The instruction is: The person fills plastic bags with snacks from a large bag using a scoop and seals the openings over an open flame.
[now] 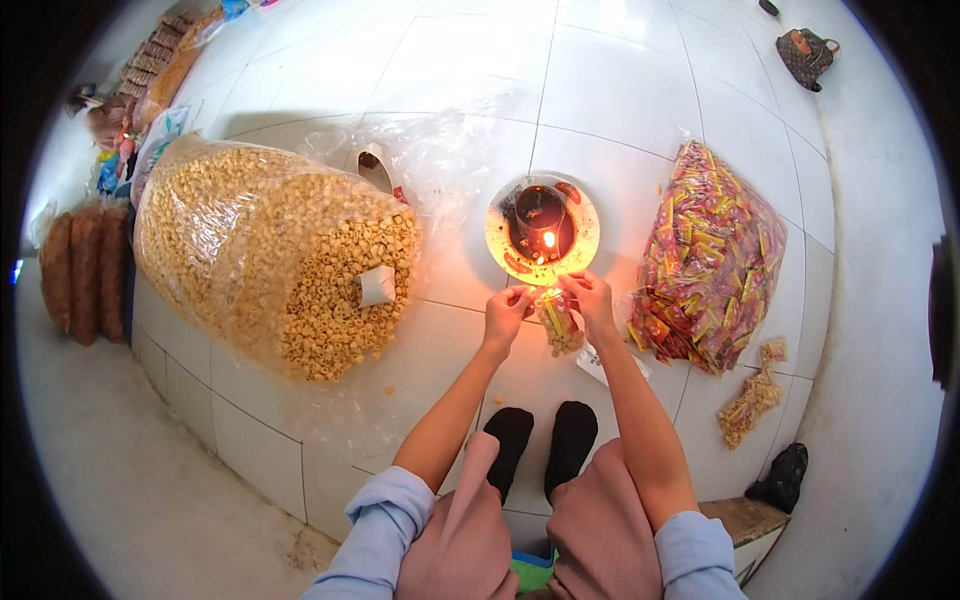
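My left hand (508, 315) and my right hand (592, 302) are closed in pinches on the two upper corners of a small clear plastic bag of snacks (559, 328). The bag hangs between them, with its top edge close to a small flame (549, 239). That flame burns in a dark, round burner (540, 207) standing on a plate (497, 238) just beyond my fingers. To the left lies a big open plastic sack of ring-shaped snacks (340, 305), with a white packet (378, 286) on top. A bag of red and yellow sachets (710, 255) rests to the right.
Filled snack packs (752, 405) lie at the right, near a black plastic bag (780, 478). A white item (625, 368) sits under my right forearm. Long brown bags (85, 275) stand far left, and a brown backpack (806, 57) lies at the back right.
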Demonstrator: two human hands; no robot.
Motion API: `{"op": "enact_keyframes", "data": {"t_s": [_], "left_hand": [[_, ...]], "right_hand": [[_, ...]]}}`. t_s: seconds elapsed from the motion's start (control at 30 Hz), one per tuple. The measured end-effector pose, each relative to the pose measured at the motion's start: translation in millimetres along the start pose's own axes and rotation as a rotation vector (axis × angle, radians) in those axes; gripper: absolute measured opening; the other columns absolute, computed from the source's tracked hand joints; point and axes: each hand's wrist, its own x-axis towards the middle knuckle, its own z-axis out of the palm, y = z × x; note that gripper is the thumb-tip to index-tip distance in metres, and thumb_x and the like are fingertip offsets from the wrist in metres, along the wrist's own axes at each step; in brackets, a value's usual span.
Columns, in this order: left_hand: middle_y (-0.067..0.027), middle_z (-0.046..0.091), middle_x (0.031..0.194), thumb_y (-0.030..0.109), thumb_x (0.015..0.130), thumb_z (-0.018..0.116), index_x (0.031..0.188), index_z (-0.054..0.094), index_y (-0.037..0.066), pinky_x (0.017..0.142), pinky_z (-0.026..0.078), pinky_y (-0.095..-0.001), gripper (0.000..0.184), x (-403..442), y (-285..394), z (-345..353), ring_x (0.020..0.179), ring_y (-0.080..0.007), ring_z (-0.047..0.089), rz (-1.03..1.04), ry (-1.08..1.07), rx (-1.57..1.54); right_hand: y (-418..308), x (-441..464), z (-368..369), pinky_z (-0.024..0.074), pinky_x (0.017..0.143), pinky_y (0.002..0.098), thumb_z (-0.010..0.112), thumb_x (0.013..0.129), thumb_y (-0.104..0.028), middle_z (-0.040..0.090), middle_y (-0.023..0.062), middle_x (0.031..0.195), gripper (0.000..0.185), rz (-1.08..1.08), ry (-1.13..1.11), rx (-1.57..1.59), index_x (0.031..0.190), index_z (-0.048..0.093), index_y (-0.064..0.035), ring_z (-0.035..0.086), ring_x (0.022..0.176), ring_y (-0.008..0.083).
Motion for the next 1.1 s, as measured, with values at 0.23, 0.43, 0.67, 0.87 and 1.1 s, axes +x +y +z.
{"op": "enact_keyframes", "data": {"t_s": [0.23,0.43,0.67,0.87,1.1], "left_hand": [[0.0001,0.058,0.080,0.020,0.084,0.056,0.094,0.058,0.001,0.070,0.047,-0.0204,0.022,-5,14,-3,0.070,-0.0050,0.053,0.086,-0.094,0.094],[-0.0018,0.059,0.083,0.021,0.083,0.058,0.094,0.059,0.000,0.071,0.047,-0.0213,0.023,-1,36,-3,0.074,-0.0067,0.055,0.012,-0.271,0.184],[-0.0029,0.060,0.081,0.021,0.082,0.060,0.093,0.060,0.000,0.071,0.046,-0.0216,0.024,13,52,0,0.074,-0.0073,0.055,0.110,-0.328,0.300],[-0.0018,0.060,0.081,0.021,0.080,0.062,0.095,0.060,0.000,0.070,0.046,-0.0212,0.026,12,49,20,0.073,-0.0066,0.054,0.135,-0.158,0.220],[0.0012,0.058,0.081,0.020,0.081,0.062,0.095,0.061,0.003,0.066,0.043,-0.0181,0.023,11,26,30,0.071,-0.0048,0.052,-0.005,0.008,-0.050]], "right_hand": [[6,12,-25,0.0440,0.064,0.0214,0.049,0.088,-0.029,0.058,0.0018,0.080,0.028,-0.023,0.125,0.106,0.098,0.056,-0.0042,0.052,0.069,0.0073],[-15,-8,-18,0.0372,0.084,0.0241,0.055,0.085,-0.023,0.055,0.0021,0.094,0.025,-0.045,-0.382,0.273,0.099,0.056,-0.0022,0.049,0.089,0.0074],[3,-1,-25,0.0415,0.074,0.0215,0.057,0.082,-0.013,0.057,-0.0002,0.086,0.014,-0.017,-0.340,0.230,0.092,0.056,-0.0038,0.051,0.079,0.0068],[1,3,-18,0.0410,0.066,0.0196,0.057,0.082,-0.014,0.055,-0.0020,0.078,0.012,-0.099,-0.057,0.149,0.088,0.057,-0.0041,0.050,0.071,0.0053],[3,7,-11,0.0410,0.065,0.0197,0.058,0.082,-0.015,0.055,-0.0020,0.077,0.014,-0.166,0.061,0.126,0.088,0.057,-0.0032,0.050,0.070,0.0048]]}}
